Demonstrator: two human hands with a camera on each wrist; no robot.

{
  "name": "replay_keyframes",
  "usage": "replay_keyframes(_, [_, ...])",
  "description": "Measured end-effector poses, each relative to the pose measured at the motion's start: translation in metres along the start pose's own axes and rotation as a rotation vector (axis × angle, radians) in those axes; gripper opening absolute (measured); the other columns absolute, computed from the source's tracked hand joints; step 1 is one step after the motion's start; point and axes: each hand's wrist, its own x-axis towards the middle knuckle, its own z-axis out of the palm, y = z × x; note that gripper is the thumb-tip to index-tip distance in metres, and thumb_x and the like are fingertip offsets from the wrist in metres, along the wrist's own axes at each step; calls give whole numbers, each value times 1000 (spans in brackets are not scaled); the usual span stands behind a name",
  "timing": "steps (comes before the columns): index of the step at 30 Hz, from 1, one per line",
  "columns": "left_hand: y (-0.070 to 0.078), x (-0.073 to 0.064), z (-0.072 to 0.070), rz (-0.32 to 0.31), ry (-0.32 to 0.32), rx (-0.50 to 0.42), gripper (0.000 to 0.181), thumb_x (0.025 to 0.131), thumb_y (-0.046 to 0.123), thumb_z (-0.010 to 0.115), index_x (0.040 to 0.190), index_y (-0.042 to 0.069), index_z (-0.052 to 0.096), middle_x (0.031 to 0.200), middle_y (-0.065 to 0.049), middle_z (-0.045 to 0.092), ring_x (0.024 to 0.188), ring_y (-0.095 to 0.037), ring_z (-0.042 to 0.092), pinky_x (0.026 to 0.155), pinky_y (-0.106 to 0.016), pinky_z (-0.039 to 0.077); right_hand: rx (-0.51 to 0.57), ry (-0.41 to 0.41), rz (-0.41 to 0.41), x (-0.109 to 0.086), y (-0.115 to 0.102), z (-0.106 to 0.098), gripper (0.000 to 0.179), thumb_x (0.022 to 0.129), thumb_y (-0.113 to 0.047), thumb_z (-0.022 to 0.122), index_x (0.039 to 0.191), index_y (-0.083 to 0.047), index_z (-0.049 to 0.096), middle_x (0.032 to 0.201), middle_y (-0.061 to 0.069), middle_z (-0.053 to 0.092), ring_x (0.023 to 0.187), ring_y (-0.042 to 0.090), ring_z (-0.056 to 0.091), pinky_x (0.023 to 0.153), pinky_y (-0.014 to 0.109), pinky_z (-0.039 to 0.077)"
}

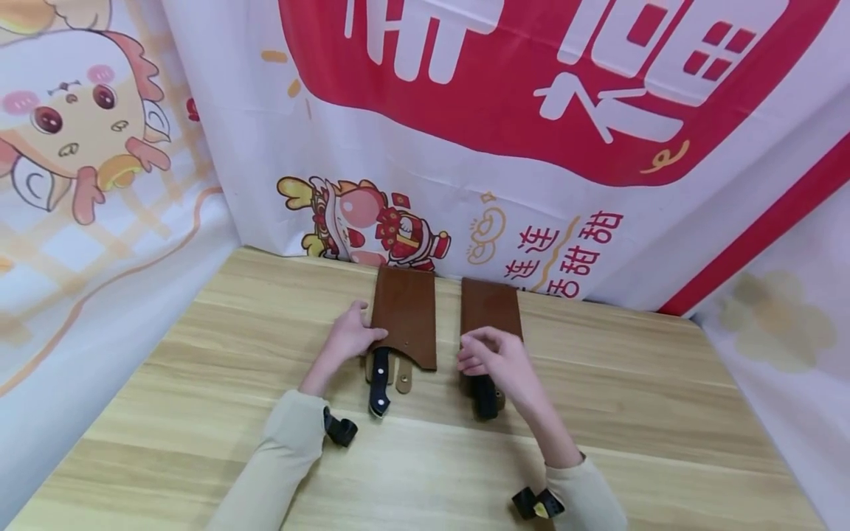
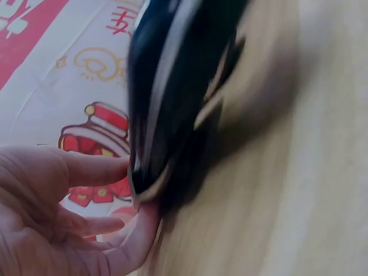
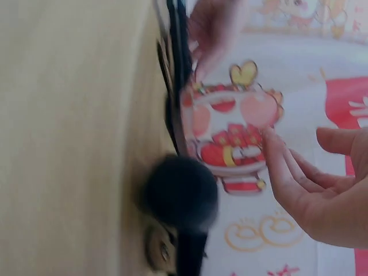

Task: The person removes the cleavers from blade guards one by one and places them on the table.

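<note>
On the table, a brown leather knife sheath (image 1: 405,306) lies flat, and the black riveted handle of a knife (image 1: 379,383) sticks out of its near end. A loose snap strap hangs beside that handle. My left hand (image 1: 348,335) pinches the sheath's left edge near its mouth, thumb on top. To the right lies a second brown sheath (image 1: 491,302) with a black handle (image 1: 486,398) at its near end. Over this one hovers my right hand (image 1: 501,361), fingers loosely bent and holding nothing; the right wrist view shows that hand (image 3: 322,190) apart from the round-ended handle.
The wood-grain table (image 1: 412,472) meets a printed white and red cloth backdrop (image 1: 425,140) just behind the sheaths. More printed cloth (image 1: 99,243) hangs along the left side. A black wrist camera (image 1: 341,428) is strapped at the left cuff, another (image 1: 536,504) at the right.
</note>
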Motion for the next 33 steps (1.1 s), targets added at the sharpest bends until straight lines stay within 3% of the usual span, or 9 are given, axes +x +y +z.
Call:
replay_keyframes(3, [3,-2,8,-17,-56,-40,82,95,10,74,157,-9,24,121,-32,60,72,-25,66,70,-36,59,-12,-103,35,-4,8,10,34,104,-13,62,121,16,62,99,27,72,87,38,74,78,43,63])
replay_keyframes(6, [4,-5,14,-44,-108,-121,85,94,9,74,158,-9,21,137,-37,51,73,-23,66,63,-32,60,-55,-193,48,-8,15,17,36,104,-16,63,122,15,62,100,27,72,90,40,73,81,47,62])
replay_keyframes(8, [4,-5,16,-58,-135,-196,82,95,6,72,158,-10,21,142,-38,47,81,-26,67,61,-32,61,-84,-239,50,-9,17,22,37,104,-19,64,122,13,63,100,25,73,89,38,74,81,47,62])
replay_keyframes(11, [6,-5,17,-82,-175,-311,77,96,3,68,156,-10,22,133,-35,53,89,-29,66,63,-33,62,-101,-294,68,-10,19,29,37,103,-20,66,122,12,63,99,22,74,87,34,74,78,45,63])
replay_keyframes(17, [9,-5,18,-127,-260,-427,70,98,1,65,153,-10,24,120,-29,58,85,-28,66,64,-34,63,-143,-329,145,-14,21,41,43,99,-23,72,125,9,61,94,10,72,81,21,71,73,39,63])
replay_keyframes(25, [18,-9,14,-82,-234,-503,66,98,3,65,151,-8,27,121,-26,55,82,-24,64,67,-31,62,-110,-287,139,-11,19,42,54,92,-16,79,134,8,55,87,8,69,67,14,61,61,31,56])
replay_keyframes(28, [23,-11,13,-52,-205,-526,61,98,4,66,147,-7,32,127,-27,55,86,-24,65,74,-33,62,-112,-276,105,-10,17,39,53,91,-14,79,134,7,57,84,7,68,63,13,57,59,30,51])
replay_keyframes(33, [34,-14,5,-9,-108,-617,46,95,3,67,134,-6,44,123,-21,59,92,-21,66,93,-39,57,-169,-255,33,-9,11,30,51,91,-17,80,134,1,60,86,6,68,72,15,59,65,32,49])
